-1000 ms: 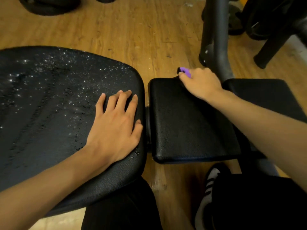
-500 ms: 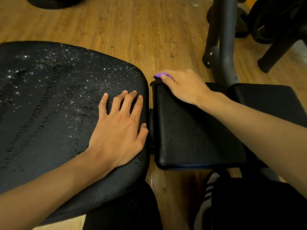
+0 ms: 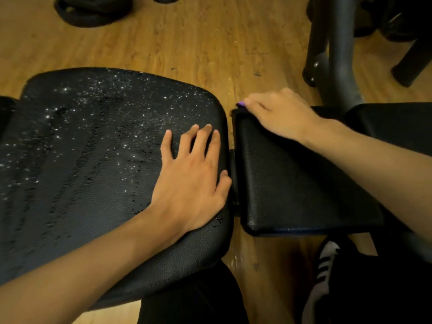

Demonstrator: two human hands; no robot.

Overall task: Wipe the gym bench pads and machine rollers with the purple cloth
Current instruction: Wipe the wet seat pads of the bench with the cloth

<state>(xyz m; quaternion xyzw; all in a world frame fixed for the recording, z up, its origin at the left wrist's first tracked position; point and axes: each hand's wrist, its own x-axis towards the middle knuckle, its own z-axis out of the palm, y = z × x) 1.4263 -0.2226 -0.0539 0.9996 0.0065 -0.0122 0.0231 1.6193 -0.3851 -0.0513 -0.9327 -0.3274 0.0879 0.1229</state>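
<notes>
A wooden plank floor in a warm honey tone fills the upper frame, lit softly from above. Black round weight plates lie at the upper left. At the upper right a grey machine post rises, with a black angled leg beside it.

Dim warm indoor light, glinting droplets on black pad, motion-blurred right hand, wide-angle edge bending

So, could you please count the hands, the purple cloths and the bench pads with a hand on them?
Hands: 2 (left hand, right hand)
Cloths: 1 (purple cloth)
Bench pads under a hand: 2 (wet pad, small pad)
Total: 5
</notes>
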